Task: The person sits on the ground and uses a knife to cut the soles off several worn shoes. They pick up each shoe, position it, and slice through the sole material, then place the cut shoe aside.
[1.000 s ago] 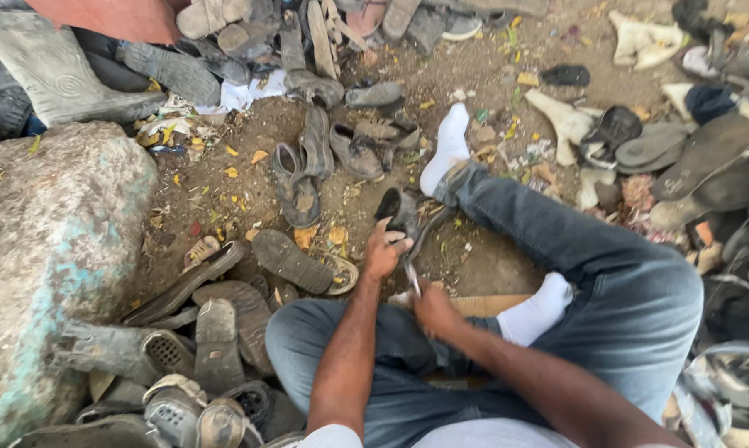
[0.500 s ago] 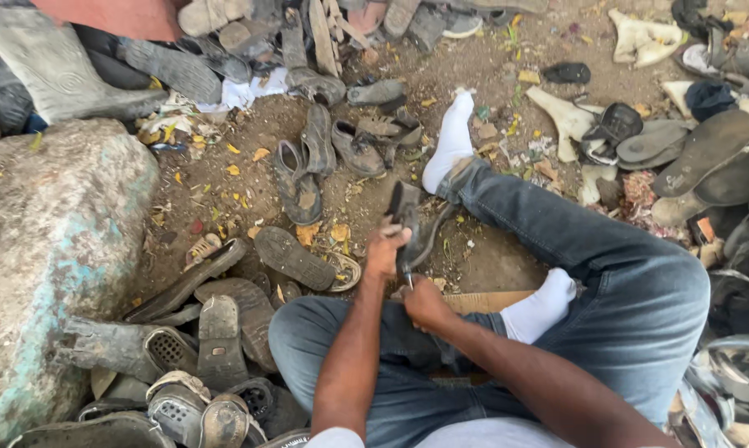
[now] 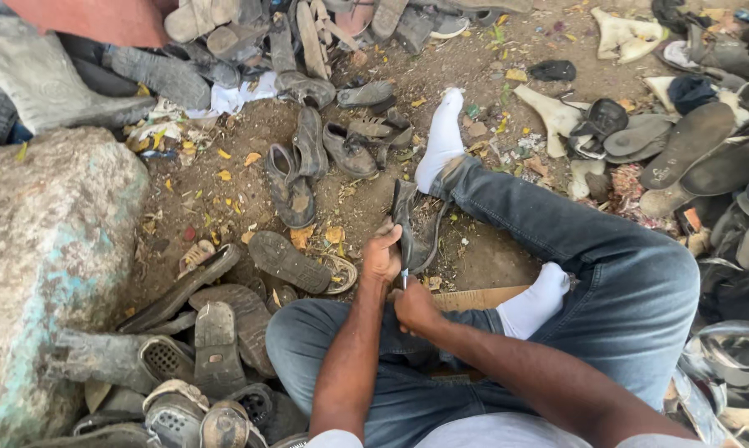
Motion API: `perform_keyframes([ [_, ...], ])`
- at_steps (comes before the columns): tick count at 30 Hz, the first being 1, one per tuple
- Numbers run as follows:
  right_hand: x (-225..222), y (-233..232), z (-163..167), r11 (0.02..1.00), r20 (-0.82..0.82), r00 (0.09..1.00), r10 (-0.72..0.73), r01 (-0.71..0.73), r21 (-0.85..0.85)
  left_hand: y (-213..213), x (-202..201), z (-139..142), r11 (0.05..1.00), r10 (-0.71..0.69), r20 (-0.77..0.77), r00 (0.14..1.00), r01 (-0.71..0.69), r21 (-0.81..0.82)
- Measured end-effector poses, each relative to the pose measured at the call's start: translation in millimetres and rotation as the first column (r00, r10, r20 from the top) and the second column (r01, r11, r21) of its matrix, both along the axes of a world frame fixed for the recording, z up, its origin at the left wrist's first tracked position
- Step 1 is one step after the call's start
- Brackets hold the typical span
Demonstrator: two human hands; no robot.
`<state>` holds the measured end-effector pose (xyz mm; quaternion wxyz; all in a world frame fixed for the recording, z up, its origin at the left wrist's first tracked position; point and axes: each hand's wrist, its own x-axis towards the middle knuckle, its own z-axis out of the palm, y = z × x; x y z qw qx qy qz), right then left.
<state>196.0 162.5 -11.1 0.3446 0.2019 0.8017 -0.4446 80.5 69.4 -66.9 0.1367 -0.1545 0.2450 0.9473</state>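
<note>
While left hand (image 3: 382,255) clamps worn shoe (image 3: 407,226), right hand (image 3: 413,304) fisted on blade (image 3: 404,275); slip risks cutting left fingers.

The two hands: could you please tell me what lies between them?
In the head view, a short knife blade spans the gap between the left hand, which grips a dark shoe, and the right hand.

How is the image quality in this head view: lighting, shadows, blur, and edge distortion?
Head view: soft, even daylight with no glare and only faint shadows on the dirt ground. The left hand, right hand and the dark shoe sole they hold are reasonably sharp. The small blade between the hands is hard to make out. Shoes near the corners look slightly stretched.
</note>
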Motion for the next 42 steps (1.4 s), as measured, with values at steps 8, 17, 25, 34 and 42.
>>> perform_keyframes([
  [8,6.0,61.4,25.9,0.991,-0.480,0.868,0.126,-0.088,0.100,-18.0,-6.6,32.4,0.162,0.026,0.260,0.965,0.252,-0.954],
  [17,-125.4,54.3,9.4,0.837,-0.430,0.722,0.542,-0.417,0.355,-6.6,8.5,57.3,-0.581,-0.184,0.401,0.898,0.229,-0.781],
  [25,-78.5,53.0,22.3,0.871,-0.320,0.816,0.482,-0.406,0.276,-8.4,20.8,35.2,-0.562,-0.120,0.201,0.972,0.100,-0.821],
  [34,-103.2,52.6,-17.8,0.456,-0.362,0.291,0.886,-0.690,0.562,-4.2,38.2,35.7,-0.601,-0.144,0.115,0.983,0.005,-0.799],
  [42,-60.5,70.9,2.6,0.797,-0.271,0.749,0.604,-0.564,0.217,-18.9,50.6,6.5,-0.572,-0.053,0.066,0.996,0.024,-0.820],
])
